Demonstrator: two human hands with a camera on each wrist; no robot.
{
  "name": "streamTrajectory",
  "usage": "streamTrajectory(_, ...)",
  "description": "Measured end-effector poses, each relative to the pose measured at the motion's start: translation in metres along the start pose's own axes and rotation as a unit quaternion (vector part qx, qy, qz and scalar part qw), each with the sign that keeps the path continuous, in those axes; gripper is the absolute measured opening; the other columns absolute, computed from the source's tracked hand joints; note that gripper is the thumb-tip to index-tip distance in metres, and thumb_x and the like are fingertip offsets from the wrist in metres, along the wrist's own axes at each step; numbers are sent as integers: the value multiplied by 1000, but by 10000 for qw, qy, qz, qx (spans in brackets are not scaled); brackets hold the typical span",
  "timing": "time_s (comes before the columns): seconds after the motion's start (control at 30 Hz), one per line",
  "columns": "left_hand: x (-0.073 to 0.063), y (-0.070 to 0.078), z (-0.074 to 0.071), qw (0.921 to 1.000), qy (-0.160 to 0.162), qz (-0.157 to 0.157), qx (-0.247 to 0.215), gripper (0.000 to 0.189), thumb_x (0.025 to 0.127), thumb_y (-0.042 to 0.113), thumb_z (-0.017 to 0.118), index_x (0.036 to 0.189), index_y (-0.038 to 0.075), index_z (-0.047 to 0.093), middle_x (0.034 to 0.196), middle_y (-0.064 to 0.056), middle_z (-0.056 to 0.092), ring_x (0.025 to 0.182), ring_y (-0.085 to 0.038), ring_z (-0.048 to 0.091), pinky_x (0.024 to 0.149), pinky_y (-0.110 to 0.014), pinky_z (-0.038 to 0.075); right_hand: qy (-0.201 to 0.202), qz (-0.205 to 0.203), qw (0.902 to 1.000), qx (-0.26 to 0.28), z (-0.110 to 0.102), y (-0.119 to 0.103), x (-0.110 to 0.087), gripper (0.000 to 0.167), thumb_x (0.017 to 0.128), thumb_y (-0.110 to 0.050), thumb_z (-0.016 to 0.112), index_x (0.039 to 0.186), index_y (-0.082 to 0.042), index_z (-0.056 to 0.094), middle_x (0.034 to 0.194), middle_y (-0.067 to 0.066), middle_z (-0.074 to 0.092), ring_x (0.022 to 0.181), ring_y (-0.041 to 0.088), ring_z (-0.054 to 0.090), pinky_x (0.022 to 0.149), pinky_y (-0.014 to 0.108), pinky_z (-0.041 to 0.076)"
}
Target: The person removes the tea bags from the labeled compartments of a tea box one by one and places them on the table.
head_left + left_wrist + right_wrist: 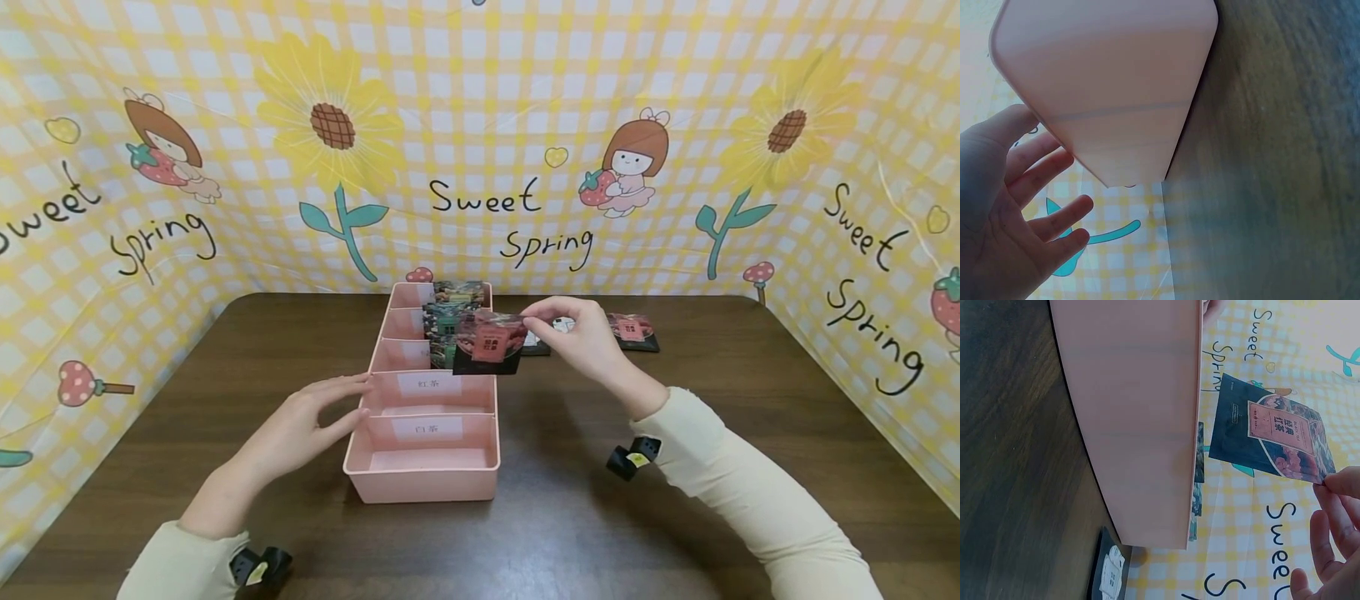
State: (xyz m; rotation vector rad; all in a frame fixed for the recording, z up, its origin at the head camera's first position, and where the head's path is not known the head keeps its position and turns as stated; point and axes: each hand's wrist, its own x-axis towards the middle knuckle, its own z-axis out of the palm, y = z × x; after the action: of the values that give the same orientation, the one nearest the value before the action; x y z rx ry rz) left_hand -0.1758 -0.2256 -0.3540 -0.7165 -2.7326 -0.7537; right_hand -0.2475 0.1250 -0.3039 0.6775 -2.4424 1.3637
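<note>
A pink divided box (422,487) stands on the table, its compartments lined up from front to back. My right hand (581,337) pinches a tea sachet (489,343) by its upper corner, between thumb and index finger. Dark with a red label, the sachet hangs above the box's right side, near the middle compartments. In the right wrist view the printed face of the sachet (1275,428) shows fully. With loosely bent fingers, my left hand (288,433) is at the box's left rim, fingertips right at the edge in the left wrist view. The two front compartments hold nothing.
Sachets with green labels (442,325) stand in the rear compartments. Behind my right hand, a red-labelled sachet (633,329) and a white-printed one (536,343) lie on the brown table (247,350). A yellow checked cloth (480,108) hangs around the table's back and sides.
</note>
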Motion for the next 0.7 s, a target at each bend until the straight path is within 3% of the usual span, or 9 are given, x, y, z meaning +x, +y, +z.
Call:
streamTrajectory(0.5,0,-1,1,10000,52,28,26,35,88,22,65,121,10,62,128,-11,60,120,-34,54,97,-51,42,222,295,9990,-256,-21,8,-7,15,88,-19,65,96,-9,71,92,10,72,80,4,58,68,21,46)
streamTrajectory(0.7,0,-1,1,10000,27,-27,21,35,88,22,65,121,10,62,129,-12,60,119,-33,55,97,-50,43,353,273,9985,-306,-29,13,-10,14,88,-17,65,95,-7,71,89,11,70,65,7,47,56,23,37)
